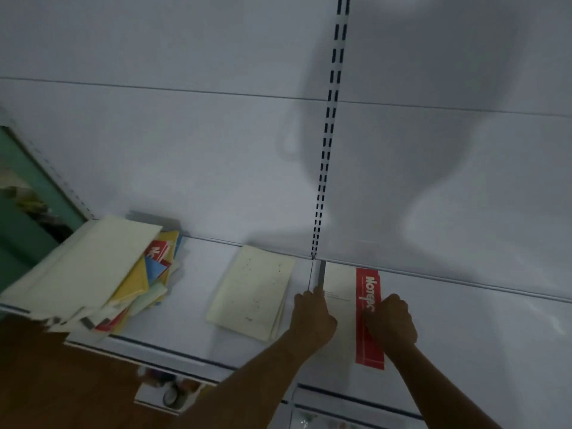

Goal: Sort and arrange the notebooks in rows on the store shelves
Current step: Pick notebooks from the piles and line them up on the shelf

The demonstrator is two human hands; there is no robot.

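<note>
Head view: hands (pixel 312 317) covering notebook (pixel 340 305) edges.

Shop: slotted shelf upright (pixel 328 150), stacked notebooks (pixel 93 270)

Messy notebook pile (pixel 93 274) blurred and cut by the left edge, hands (pixel 312 317) covering the red-banded notebook's (pixel 368 320) lettering, lower-shelf items (pixel 170 394) indistinct
</note>
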